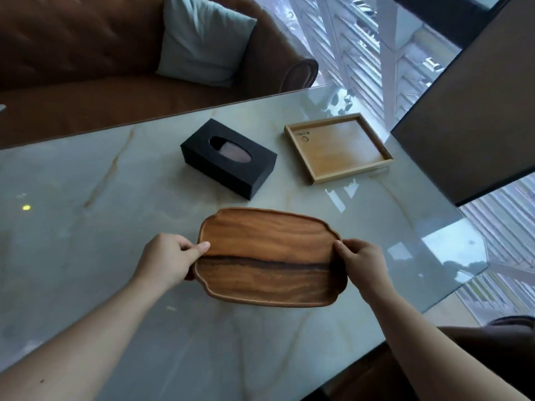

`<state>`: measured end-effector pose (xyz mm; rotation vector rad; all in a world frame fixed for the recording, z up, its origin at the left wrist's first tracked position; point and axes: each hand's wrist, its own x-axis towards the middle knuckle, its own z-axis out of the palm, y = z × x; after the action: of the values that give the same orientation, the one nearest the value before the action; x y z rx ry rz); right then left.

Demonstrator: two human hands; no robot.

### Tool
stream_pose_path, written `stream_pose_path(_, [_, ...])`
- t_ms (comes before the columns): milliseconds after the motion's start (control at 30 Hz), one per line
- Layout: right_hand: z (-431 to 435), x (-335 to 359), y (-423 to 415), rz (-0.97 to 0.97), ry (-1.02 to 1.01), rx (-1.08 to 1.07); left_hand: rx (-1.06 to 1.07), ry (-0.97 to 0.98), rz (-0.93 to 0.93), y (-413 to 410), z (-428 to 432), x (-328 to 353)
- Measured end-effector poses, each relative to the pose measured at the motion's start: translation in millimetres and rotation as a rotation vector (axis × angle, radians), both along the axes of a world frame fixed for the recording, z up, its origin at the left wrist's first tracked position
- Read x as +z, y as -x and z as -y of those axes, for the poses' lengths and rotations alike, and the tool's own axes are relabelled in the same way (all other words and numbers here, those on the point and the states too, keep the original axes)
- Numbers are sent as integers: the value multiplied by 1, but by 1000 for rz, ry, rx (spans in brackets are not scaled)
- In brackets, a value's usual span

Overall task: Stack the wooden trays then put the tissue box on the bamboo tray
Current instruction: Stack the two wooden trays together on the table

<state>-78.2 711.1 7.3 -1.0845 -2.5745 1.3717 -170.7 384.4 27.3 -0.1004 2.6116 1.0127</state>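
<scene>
A dark wooden tray [269, 256] with a scalloped rim and a black grain line lies in front of me on the marble table [86, 198]. My left hand [168, 259] grips its left end, thumb on the rim. My right hand [363, 263] grips its right end. Whether a second wooden tray lies beneath it I cannot tell. A black tissue box [228, 157] with an oval slot stands behind the tray. To its right rests a pale rectangular bamboo tray [337, 147] with nothing in it.
A brown leather sofa [86, 62] with a pale cushion [202, 39] runs along the table's far side. The table's right edge and cut corner [463, 247] border a window. A dark panel [477, 111] stands at the far right, close to the bamboo tray.
</scene>
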Motion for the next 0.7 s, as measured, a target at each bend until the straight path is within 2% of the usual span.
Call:
stream_pose_path(300, [-157,-6,52,-15,-41,117,89,-109,164,-1,-140,-20])
stream_pose_path(467, [-209,-10,68,-12,-70,144,121,-159,265,-1,-199,-25])
stream_pose_path(700, [-262,-26,79,65,-158,151,64,-120,323,8,-253,-42])
